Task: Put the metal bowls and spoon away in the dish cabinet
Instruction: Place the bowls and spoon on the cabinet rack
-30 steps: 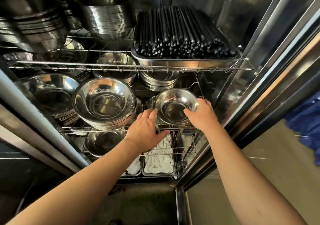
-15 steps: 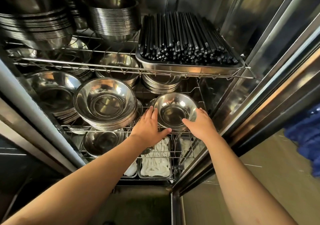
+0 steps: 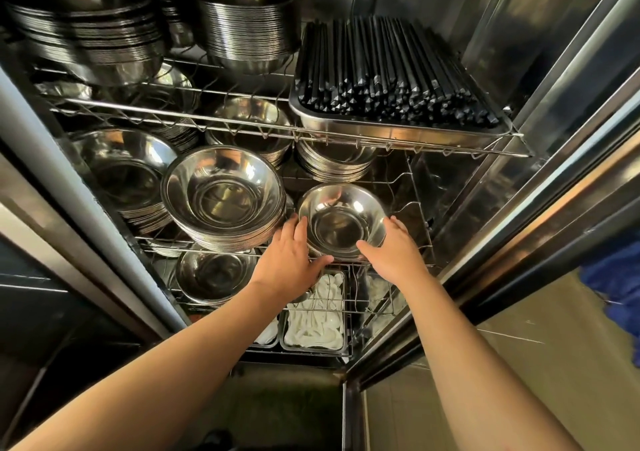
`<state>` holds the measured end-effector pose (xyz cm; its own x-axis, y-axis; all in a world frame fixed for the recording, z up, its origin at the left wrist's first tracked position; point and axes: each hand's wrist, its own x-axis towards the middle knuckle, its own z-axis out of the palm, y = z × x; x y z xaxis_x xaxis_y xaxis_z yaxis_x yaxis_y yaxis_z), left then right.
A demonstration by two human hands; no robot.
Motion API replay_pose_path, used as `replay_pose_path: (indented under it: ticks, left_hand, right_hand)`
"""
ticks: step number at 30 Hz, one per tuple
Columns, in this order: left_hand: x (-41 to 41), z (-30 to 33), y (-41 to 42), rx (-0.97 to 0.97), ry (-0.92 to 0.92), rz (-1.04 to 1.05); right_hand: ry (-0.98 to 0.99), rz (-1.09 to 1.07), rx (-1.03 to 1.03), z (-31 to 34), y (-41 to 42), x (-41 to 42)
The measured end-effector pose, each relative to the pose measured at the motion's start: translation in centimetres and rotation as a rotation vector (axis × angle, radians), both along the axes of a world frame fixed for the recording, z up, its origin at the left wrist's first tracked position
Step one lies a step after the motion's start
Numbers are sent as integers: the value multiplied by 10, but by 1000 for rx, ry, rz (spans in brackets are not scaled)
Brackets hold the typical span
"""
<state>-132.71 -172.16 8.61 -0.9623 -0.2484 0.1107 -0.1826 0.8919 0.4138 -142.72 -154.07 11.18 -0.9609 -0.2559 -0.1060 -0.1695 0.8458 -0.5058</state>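
Left hand and right hand, both bare, cup opposite sides of a small round metal bowl. The left hand's fingers press the bowl's left wall, its thumb reaching under the near rim. The right hand's fingers lie along the right rim, palm down. Each hand is partly curled against the bowl, neither fully closed. Both forearms extend straight from the near edge of the view into the cabinet, converging on the bowl.

The bowl is polished steel, shallow, with a flat base and mirror-like inner wall. It sits at the near right of the middle wire shelf. Just to its left stands a stack of larger steel bowls, rims forming fine ridges. Above, on the upper wire shelf, a rectangular steel tray holds black, square-ended chopsticks. Below, trays hold glossy white spoons.
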Motion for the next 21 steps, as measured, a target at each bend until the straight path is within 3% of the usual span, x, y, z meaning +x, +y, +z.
replay_pose_path:
  ticks: [14,21]
  left_hand:
    - [12,7,0,1,95,-21]
    - [-4,19,6,-44,10,4]
  right_hand:
    - [12,-6,-68,7,-12,3]
    - [-40,26,-62,17,-20,-13]
